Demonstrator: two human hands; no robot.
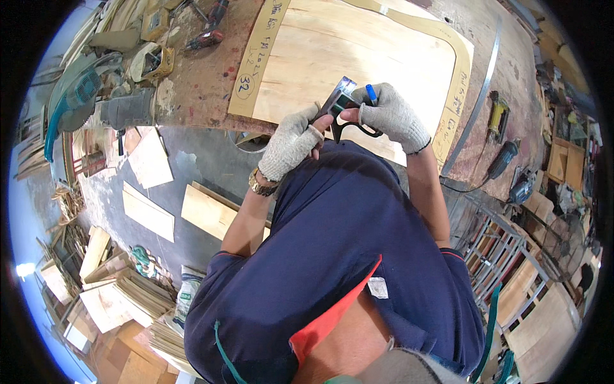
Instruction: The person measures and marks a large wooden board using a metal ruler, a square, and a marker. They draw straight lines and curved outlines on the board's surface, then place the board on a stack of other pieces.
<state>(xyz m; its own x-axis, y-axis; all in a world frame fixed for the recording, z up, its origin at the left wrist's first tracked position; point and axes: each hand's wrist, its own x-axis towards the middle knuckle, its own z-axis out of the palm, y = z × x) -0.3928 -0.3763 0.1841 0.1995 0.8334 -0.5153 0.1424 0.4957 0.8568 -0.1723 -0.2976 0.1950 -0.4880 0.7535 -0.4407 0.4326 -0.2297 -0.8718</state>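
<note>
Both of my hands wear pale knitted gloves with bare fingertips, and they meet above the near edge of the workbench. My left hand is closed round a dark hand tool with a shiny upper end and a black looped handle; its exact kind I cannot make out. Pinching the same tool from the other side, my right hand also has a blue pen-like stick poking up between its fingers. Beneath them lies a pale plywood sheet, with a tan curved template along its edges.
A metal strip lies on the bench's right, near a yellow-handled tool and a corded power tool. A red drill and a teal saw are at left. Plywood offcuts lie on the floor.
</note>
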